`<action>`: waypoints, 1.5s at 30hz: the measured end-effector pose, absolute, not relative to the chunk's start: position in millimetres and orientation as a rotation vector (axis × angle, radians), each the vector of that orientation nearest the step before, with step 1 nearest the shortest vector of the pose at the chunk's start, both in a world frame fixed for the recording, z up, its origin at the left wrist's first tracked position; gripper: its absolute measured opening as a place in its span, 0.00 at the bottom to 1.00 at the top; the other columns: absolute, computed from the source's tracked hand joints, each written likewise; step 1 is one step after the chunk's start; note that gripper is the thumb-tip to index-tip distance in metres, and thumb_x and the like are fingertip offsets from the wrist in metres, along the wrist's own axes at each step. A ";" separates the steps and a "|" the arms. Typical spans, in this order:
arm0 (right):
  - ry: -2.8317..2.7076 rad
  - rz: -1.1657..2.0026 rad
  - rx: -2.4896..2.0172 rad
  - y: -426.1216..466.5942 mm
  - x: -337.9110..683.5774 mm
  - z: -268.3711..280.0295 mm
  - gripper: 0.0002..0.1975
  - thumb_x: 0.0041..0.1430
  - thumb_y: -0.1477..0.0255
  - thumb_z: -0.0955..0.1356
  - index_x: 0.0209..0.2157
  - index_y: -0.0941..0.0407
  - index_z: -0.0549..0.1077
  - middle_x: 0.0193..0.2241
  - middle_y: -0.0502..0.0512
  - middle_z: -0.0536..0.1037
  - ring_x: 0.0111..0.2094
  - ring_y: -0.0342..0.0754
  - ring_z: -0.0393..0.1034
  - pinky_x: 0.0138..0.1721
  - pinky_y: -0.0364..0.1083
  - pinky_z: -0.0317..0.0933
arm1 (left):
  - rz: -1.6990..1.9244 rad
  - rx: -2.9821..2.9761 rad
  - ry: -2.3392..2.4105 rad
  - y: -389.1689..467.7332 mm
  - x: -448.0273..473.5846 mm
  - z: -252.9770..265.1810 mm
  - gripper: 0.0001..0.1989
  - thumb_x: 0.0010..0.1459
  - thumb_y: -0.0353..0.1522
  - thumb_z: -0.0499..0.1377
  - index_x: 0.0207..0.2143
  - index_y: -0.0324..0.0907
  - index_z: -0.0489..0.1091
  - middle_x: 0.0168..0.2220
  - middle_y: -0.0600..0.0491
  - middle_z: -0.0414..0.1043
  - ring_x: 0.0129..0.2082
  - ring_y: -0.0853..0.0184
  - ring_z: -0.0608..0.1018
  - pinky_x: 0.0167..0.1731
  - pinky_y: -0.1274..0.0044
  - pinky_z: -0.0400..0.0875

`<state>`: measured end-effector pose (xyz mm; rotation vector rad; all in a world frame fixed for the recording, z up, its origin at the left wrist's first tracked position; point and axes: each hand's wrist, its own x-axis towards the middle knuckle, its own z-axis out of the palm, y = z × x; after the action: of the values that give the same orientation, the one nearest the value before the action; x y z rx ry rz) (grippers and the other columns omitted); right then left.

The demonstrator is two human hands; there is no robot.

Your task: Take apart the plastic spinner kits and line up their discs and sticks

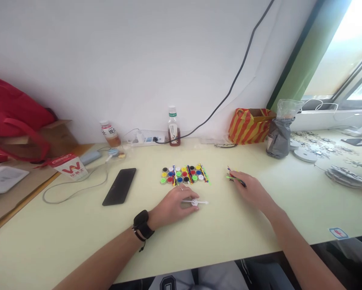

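My left hand point(176, 203) rests low over the table, thumb and forefinger closed around the round hub of a white spinner arrow point(202, 202). The arrow lies level and its tip points right; its tail runs under my fingers. Farther right, my right hand point(250, 188) has its fingers closed on a small bunch of thin coloured arrows point(231, 177), with green, red and dark ones showing. Just beyond my left hand, several small round discs point(185, 174) in many colours stand in rows. Thin coloured arrows point(204, 174) lie in bundles between the rows.
A black phone point(119, 186) and a white cable point(75, 200) lie at left. Bottles point(174, 133) and a power strip point(150, 139) stand by the wall. A striped bag point(249, 125), a grey bag point(278, 139) and stacked white discs point(344, 177) are at right.
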<state>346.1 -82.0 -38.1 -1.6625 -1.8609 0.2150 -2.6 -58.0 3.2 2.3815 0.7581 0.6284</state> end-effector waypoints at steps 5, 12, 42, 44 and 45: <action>-2.055 0.482 -1.364 -122.1 328.9 -27.0 0.19 0.71 0.69 0.64 0.60 0.46 0.76 0.60 0.52 0.76 0.65 0.57 0.67 0.65 0.61 0.64 | 0.637 2.391 0.703 -61.0 -2.1 7.3 0.24 0.55 0.42 0.72 0.53 0.48 0.75 0.49 0.48 0.78 0.53 0.55 0.77 0.55 0.63 0.72; -2.181 0.708 -1.137 -133.6 272.4 -8.5 0.19 0.70 0.73 0.66 0.59 0.44 0.77 0.63 0.54 0.73 0.64 0.56 0.67 0.64 0.59 0.65 | 0.563 2.429 0.621 -66.9 -2.8 12.1 0.54 0.49 0.52 0.72 0.72 0.52 0.53 0.72 0.44 0.56 0.71 0.49 0.60 0.70 0.53 0.54; -2.015 -0.380 -1.877 58.2 324.5 -32.9 0.18 0.64 0.70 0.64 0.53 0.57 0.75 0.69 0.66 0.61 0.69 0.71 0.48 0.63 0.68 0.51 | 0.632 2.602 0.735 -64.0 1.7 9.3 0.30 0.58 0.51 0.67 0.59 0.48 0.71 0.51 0.46 0.78 0.55 0.51 0.75 0.56 0.60 0.70; -2.017 -0.395 -1.876 66.1 328.4 -33.7 0.21 0.64 0.70 0.63 0.57 0.59 0.72 0.67 0.67 0.65 0.69 0.69 0.49 0.65 0.68 0.48 | 0.610 2.580 0.749 -63.5 2.1 7.8 0.25 0.62 0.45 0.66 0.58 0.48 0.71 0.51 0.46 0.77 0.55 0.52 0.75 0.56 0.60 0.71; -2.018 -0.397 -1.871 69.3 330.0 -32.4 0.23 0.64 0.70 0.63 0.59 0.59 0.71 0.66 0.67 0.66 0.68 0.69 0.50 0.65 0.68 0.47 | 0.611 2.563 0.751 -63.4 2.2 7.4 0.24 0.63 0.43 0.66 0.59 0.49 0.71 0.52 0.46 0.77 0.55 0.53 0.75 0.56 0.61 0.72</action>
<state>330.0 69.3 -32.4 -1.8706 -2.0180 -0.3967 2.2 -63.4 7.4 2.5635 0.7509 0.6111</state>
